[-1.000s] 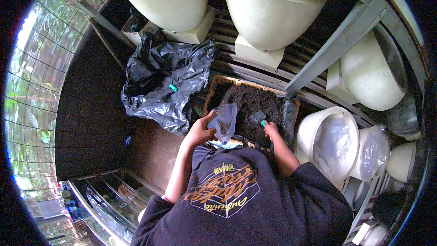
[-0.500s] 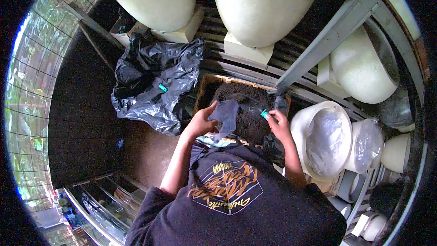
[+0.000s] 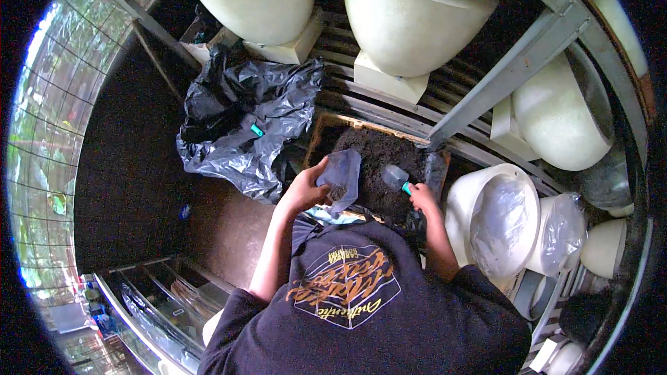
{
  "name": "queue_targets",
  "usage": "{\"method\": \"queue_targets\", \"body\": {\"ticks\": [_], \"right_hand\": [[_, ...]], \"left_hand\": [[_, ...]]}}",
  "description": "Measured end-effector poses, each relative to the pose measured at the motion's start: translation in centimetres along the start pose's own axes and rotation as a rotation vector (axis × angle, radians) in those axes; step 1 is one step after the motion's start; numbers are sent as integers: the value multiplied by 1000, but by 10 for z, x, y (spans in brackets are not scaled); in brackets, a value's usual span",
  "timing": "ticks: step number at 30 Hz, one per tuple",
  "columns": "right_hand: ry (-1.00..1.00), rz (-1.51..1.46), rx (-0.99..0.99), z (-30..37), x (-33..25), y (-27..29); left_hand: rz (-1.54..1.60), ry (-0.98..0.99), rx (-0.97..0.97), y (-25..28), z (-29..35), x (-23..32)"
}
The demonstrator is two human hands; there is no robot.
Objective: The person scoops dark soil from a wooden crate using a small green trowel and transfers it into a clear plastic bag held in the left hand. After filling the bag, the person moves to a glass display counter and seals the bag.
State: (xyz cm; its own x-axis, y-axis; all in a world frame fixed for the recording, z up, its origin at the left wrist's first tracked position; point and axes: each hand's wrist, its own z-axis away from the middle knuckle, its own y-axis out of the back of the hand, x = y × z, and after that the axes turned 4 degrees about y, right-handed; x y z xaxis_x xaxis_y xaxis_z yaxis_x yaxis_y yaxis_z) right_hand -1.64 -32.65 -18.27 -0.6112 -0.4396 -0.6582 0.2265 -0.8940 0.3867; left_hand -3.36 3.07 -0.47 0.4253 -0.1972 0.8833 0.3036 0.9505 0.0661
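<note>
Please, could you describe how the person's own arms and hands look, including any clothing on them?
The left hand and right hand are bare, with no gloves visible. The forearms are uncovered too. Loose, dark short sleeves end near the elbows. They belong to a dark shirt with orange and yellow lettering inside a pale angular outline.

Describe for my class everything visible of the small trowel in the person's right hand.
The small trowel has a broad, rounded grey blade, perhaps metal, and a turquoise handle, partly hidden in the right hand. The blade points forward and to the left, over the dark soil in the tray; whether it touches the soil is unclear. No heap of soil shows on it.
</note>
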Motion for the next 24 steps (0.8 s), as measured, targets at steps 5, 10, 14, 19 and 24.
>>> {"method": "queue_targets", "body": {"ticks": [5, 10, 14, 19, 24], "right_hand": [[-16, 191, -4, -66, 45, -67], [-132, -38, -31, -50, 42, -68], [-28, -252, -90, -9, 30, -33], [178, -320, -47, 55, -30, 13], [742, -210, 42, 96, -87, 40]], "left_hand": [[-4, -23, 54, 1, 8, -15], [49, 3, 58, 3, 12, -21], [41, -3, 60, 0, 11, -15], [-36, -61, -10, -6, -2, -10], [-108, -50, -38, -14, -21, -7]]}}
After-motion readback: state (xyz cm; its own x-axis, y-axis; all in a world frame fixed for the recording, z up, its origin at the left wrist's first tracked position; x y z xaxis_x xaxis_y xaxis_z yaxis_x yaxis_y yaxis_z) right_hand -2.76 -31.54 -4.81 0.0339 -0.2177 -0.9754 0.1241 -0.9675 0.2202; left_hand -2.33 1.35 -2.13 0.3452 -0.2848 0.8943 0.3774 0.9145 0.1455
